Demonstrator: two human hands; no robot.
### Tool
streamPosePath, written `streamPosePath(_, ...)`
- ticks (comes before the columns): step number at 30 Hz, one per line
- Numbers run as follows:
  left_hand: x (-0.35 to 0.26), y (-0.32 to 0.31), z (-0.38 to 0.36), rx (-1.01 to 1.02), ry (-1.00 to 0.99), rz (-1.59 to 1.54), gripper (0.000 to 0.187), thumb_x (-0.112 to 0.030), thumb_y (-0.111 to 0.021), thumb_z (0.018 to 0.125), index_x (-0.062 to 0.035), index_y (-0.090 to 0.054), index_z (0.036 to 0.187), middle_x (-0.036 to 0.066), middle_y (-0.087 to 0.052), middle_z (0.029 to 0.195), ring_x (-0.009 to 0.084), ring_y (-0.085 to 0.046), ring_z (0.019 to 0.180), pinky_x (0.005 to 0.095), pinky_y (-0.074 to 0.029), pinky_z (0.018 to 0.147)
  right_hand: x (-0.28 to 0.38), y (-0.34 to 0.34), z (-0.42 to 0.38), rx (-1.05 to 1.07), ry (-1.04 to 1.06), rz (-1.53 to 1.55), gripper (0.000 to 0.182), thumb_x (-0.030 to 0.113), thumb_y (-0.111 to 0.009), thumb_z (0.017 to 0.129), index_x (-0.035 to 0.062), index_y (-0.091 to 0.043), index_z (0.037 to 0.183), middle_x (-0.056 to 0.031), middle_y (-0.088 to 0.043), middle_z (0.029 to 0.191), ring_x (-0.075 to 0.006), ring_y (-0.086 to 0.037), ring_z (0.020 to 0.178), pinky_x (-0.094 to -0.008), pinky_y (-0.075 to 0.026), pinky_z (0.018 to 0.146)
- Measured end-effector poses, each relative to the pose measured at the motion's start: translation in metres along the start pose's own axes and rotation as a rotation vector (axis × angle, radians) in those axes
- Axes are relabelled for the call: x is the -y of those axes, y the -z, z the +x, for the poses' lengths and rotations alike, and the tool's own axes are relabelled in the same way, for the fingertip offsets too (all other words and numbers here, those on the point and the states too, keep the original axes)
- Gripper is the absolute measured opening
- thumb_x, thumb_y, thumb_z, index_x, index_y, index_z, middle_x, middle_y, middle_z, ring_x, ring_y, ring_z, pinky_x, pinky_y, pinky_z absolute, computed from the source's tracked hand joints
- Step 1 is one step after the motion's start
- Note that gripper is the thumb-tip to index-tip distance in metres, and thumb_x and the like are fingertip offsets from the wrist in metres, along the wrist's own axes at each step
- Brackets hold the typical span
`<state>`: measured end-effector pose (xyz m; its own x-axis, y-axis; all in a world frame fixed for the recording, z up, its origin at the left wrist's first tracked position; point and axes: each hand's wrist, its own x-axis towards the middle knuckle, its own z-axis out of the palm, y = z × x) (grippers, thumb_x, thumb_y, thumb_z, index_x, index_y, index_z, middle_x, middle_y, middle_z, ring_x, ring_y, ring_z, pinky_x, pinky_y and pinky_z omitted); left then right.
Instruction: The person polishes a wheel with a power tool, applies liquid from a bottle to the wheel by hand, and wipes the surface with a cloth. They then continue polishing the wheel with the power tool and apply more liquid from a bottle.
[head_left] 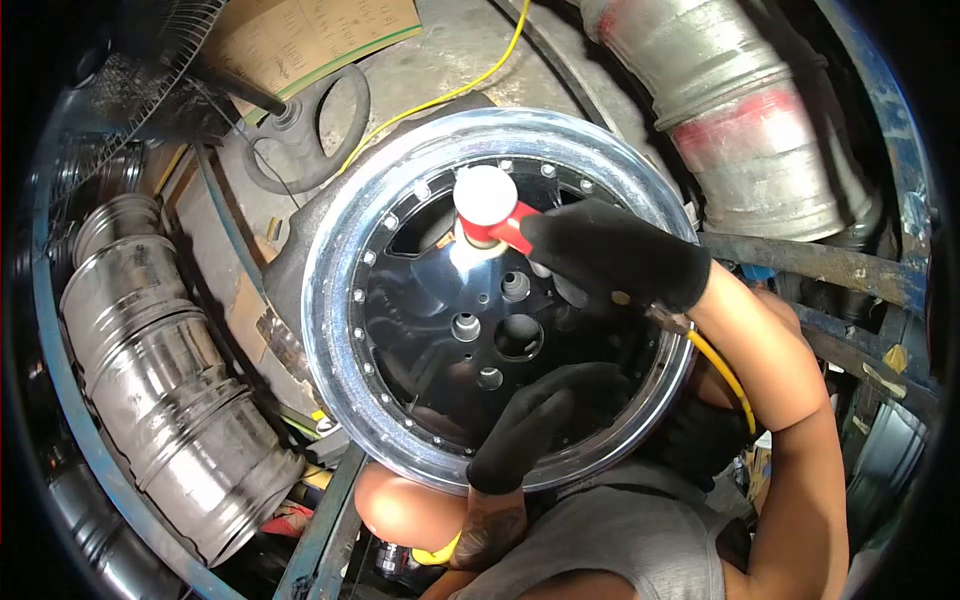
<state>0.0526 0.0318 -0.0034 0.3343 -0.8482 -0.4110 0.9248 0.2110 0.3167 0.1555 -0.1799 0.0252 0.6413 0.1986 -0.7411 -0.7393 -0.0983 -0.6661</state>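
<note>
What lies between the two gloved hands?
The head view shows a bare stretch of black wheel face, with its large central hole, between right hand and left hand.

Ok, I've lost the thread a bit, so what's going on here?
A person's right grip, in a black glove, holds a red-and-white tool over the upper part of a wheel with a black face and shiny rim. The left grip, also gloved, lies over the wheel's lower part. Whether the tool touches the face is hard to tell. Metal rims lie in a row off to the left.
</note>
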Motion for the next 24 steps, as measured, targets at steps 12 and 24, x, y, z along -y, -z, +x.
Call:
streamPosePath(12,-0.007,-0.001,0.002,0.009,0.11,0.15,0.053,-0.029,-0.049,0.101,0.0059,-0.048,0.141,0.019,-0.056,0.14,0.0281,-0.058,0.126,0.0394,-0.046,0.106,0.002,0.001,-0.007,0.175,0.255,-0.026,0.049,0.052,-0.052,0.099,0.0063,-0.06,0.082,0.0004,-0.05,0.054,-0.0081,-0.043,0.04,-0.026,-0.032,0.039)
streamPosePath(24,0.003,-0.019,0.0,-0.107,-0.009,0.163,0.059,-0.037,-0.049,0.097,0.0094,-0.055,0.133,0.022,-0.063,0.129,0.029,-0.058,0.124,0.0393,-0.042,0.11,-0.015,0.02,-0.025,0.134,0.072,0.101,0.047,0.051,-0.056,0.098,0.0066,-0.06,0.083,-0.0006,-0.053,0.059,-0.009,-0.047,0.045,-0.0246,-0.035,0.043)
